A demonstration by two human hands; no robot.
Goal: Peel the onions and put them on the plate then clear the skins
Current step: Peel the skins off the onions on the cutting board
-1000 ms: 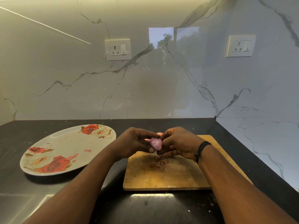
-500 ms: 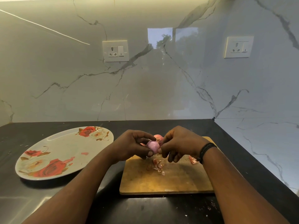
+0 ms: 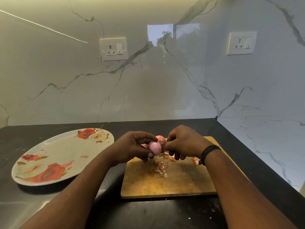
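Observation:
My left hand (image 3: pixel 132 146) pinches a small peeled purple onion (image 3: pixel 154 147) between thumb and fingers, above the far end of the wooden cutting board (image 3: pixel 178 182). Just behind it sits a second onion (image 3: pixel 161 139) with reddish skin on; whether it lies on the board I cannot tell. My right hand (image 3: pixel 183 142) is at the right side of the onions with curled fingers; what its fingertips touch is hidden. Loose onion skins (image 3: pixel 160 167) lie on the board under the hands. The oval rose-patterned plate (image 3: pixel 54 146) lies to the left with nothing on it but one small skin scrap.
The black counter (image 3: pixel 148 215) carries a few skin crumbs near the board's front right corner. A marble wall rises behind and on the right, with two sockets (image 3: pixel 113 49).
My hands have lifted slightly and drawn a little apart, so the second, unpeeled onion shows behind the peeled one. More skin pieces lie on the board.

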